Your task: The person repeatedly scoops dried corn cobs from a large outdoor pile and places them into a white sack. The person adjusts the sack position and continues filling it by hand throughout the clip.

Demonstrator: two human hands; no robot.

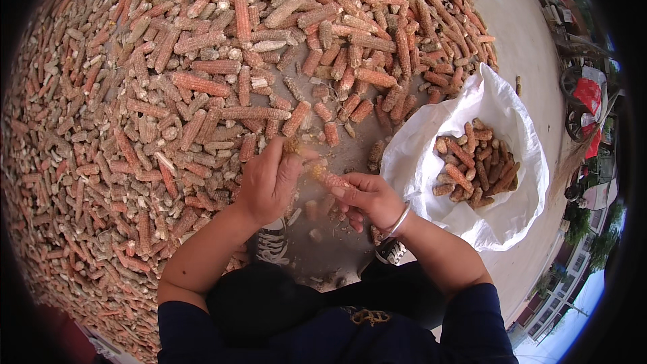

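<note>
My left hand (269, 183) grips a corn cob piece (291, 145) that shows some yellow at its end. A second, reddish corn cob (328, 177) sits between the thumb and fingers of my right hand (368, 198), with yellow kernels at its blurred tip. That tip points towards my left hand, close by it; whether the two cobs touch is hard to tell. On my right wrist is a silver-coloured bangle (399, 221). Beside it stands a white woven sack (525, 197), its mouth spread wide, with several cobs (477, 167) inside.
A large heap of bare corn cobs (202, 68) spreads ahead and to the left. Scattered cob pieces and crumbs lie on the ground (323, 250) between my canvas shoes (272, 246). Past the sack runs pale concrete (536, 111), with a wheeled vehicle (571, 101) at its far side.
</note>
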